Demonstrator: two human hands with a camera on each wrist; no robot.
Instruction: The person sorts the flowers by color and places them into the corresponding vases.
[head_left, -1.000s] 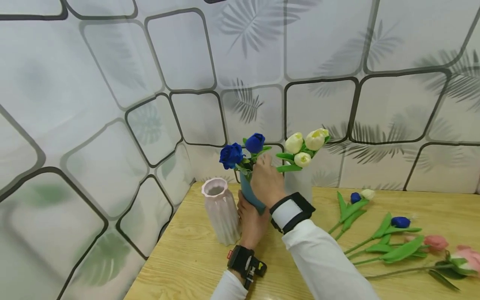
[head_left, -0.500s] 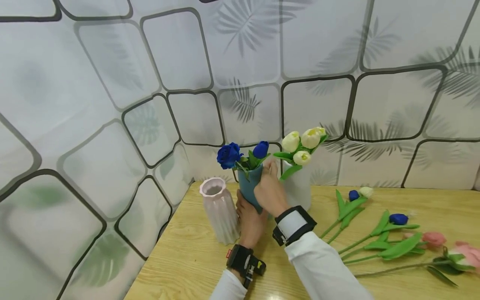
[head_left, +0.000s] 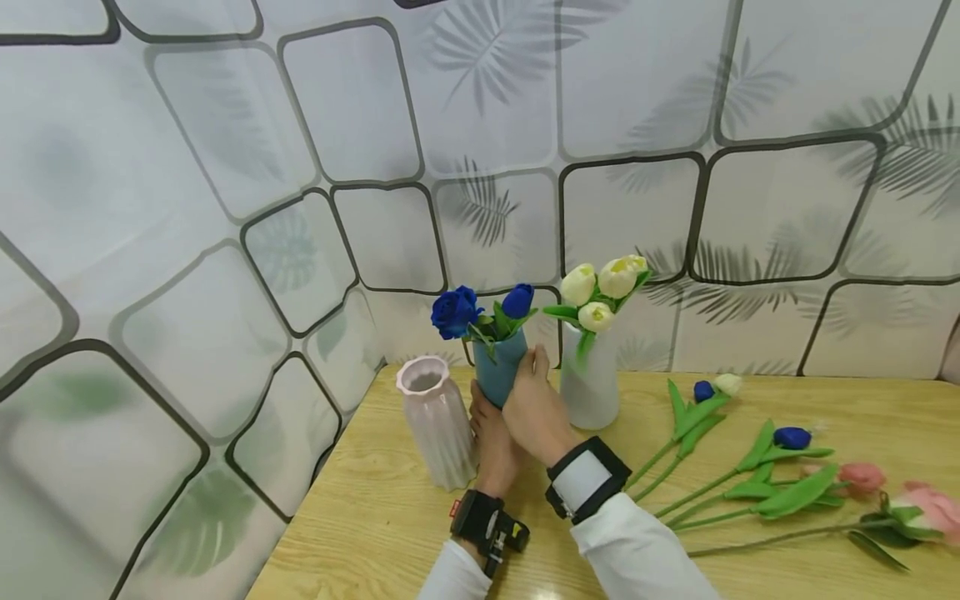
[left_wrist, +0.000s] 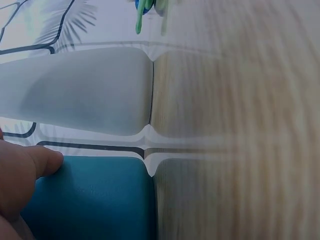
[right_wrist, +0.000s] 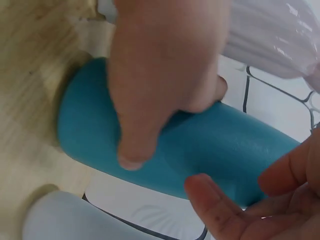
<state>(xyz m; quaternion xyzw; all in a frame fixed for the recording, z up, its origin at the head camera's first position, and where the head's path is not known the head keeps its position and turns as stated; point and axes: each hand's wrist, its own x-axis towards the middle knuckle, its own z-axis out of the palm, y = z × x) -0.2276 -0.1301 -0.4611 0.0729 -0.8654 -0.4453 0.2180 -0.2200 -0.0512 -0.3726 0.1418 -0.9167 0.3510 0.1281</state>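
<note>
A blue vase [head_left: 497, 367] holds two blue flowers, a rose [head_left: 455, 312] and a tulip bud [head_left: 517, 301]. My left hand [head_left: 495, 442] grips its lower part; in the right wrist view that thumb lies across the vase [right_wrist: 220, 145] and the other fingers reach round behind. My right hand [head_left: 540, 414] is at the vase's right side below the rim. In the right wrist view its loosely bent thumb and fingers [right_wrist: 202, 192] are right at the vase's edge, with nothing between them. The left wrist view has one fingertip on the teal vase wall [left_wrist: 100, 200].
A pink fluted vase [head_left: 441, 429] stands left of the blue one. To the right is a white vase [head_left: 588, 387] with cream tulips [head_left: 597, 292]. Several loose stems lie on the wooden table [head_left: 360, 525], including a blue tulip [head_left: 792, 437] and a pink rose [head_left: 930, 508]. Patterned curtain rises behind.
My right hand has come away from the flower stems at the vase mouth and moved down its right side. The blue tulip bud sits lower now. My left hand keeps its grip.
</note>
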